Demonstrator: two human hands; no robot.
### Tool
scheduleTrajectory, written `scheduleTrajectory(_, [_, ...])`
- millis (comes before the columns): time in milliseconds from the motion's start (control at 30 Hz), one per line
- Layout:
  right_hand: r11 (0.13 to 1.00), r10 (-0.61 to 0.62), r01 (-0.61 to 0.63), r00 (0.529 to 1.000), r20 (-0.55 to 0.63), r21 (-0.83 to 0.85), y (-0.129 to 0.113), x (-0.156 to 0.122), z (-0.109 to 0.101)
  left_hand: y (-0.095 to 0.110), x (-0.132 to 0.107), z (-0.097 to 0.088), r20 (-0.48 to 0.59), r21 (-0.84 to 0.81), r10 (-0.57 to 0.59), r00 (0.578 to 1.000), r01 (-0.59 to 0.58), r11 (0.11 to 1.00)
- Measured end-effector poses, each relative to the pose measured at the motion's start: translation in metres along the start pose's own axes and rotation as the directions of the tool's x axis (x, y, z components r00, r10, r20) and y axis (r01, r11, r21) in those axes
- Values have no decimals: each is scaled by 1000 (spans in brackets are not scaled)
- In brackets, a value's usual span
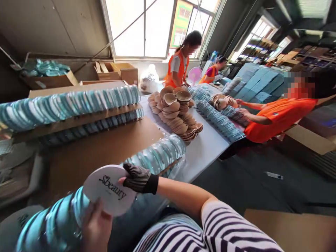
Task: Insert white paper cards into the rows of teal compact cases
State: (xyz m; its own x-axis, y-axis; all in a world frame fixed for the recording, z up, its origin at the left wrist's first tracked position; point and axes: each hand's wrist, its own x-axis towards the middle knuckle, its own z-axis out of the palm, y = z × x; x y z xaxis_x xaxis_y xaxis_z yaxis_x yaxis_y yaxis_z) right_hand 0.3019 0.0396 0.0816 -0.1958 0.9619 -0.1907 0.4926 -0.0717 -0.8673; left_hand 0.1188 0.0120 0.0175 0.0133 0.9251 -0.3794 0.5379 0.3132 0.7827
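Observation:
A white round card (103, 178) printed with "Sbeauty" is held tilted in front of me. My right hand (140, 178), in a dark striped glove, is closed on its upper right edge. Bare and partly blurred, my left hand (97, 224) grips the lower edge, with its fingers against the card. Just left of that hand lies a row of blue-green clear plastic packs (49, 224), packed side by side. Another row of the same packs (160, 152) sits beyond my right hand.
More packs (73, 103) stand in rows on cardboard (105, 143) at the left. Tan cup-shaped pieces (170, 108) are heaped on the white table (210, 143). One co-worker in orange (278, 119) handles tan cups at the right; others in orange vests (174, 71) work farther back.

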Motion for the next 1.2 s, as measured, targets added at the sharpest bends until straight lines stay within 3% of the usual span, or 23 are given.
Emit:
scheduleTrajectory(67, [966, 46, -66, 995, 86, 250, 38, -23, -38, 8, -7, 34, 21, -325, 25, 999, -17, 945])
scheduleTrajectory(133, [887, -6, -97, 975, 221, 452, 72, -44, -72, 18, -11, 67, 84, -614, -3, 996, 54, 787])
scheduleTrajectory(167, [867, -9, -117, 968, 250, 484, 86, -53, -87, 25, -12, 81, 125, -656, -8, 992, 88, 750])
scheduleTrajectory(300, [885, 114, -198, 970, 216, 421, 114, -80, -136, 59, -20, 113, 248, -558, 79, 966, 75, 826])
scheduleTrajectory(433, [786, -33, -250, 896, 442, 565, 117, -93, -165, 88, -35, 118, 285, -666, 29, 958, 176, 725])
scheduleTrajectory(500, [765, -28, -227, 924, 382, 603, 119, -95, -172, 99, -37, 121, 238, -649, 48, 970, 123, 751])
scheduleTrajectory(567, [767, 38, -213, 957, 288, 606, 126, -97, -176, 104, -35, 126, 259, -586, 99, 961, 75, 807])
scheduleTrajectory(700, [758, 48, -276, 927, 372, 591, 143, -101, -179, 104, -25, 133, 309, -632, 95, 946, 129, 765])
scheduleTrajectory(767, [747, 106, -283, 944, 312, 601, 145, -105, -178, 106, -20, 134, 320, -607, 139, 937, 90, 790])
scheduleTrajectory(833, [725, 159, -287, 954, 253, 626, 142, -110, -177, 111, -16, 134, 427, -556, 227, 875, 57, 829])
scheduleTrajectory(867, [708, 152, -293, 952, 267, 643, 140, -112, -177, 113, -15, 134, 504, -575, 273, 820, 83, 814])
scheduleTrajectory(933, [664, 61, -306, 932, 358, 682, 138, -117, -177, 116, -13, 137, 609, -641, 352, 711, 180, 746])
scheduleTrajectory(1000, [641, 2, -307, 917, 399, 703, 142, -116, -177, 116, -9, 141, 639, -687, 390, 663, 265, 676])
scheduleTrajectory(1067, [670, 104, -326, 931, 351, 667, 148, -113, -174, 115, -4, 143, 625, -674, 365, 690, 240, 699])
scheduleTrajectory(1133, [720, 279, -361, 933, 229, 593, 152, -111, -168, 113, 0, 140, 605, -602, 329, 725, 146, 785])
scheduleTrajectory(1200, [732, 337, -382, 923, 188, 564, 149, -115, -163, 113, -1, 133, 613, -539, 328, 719, 76, 839])
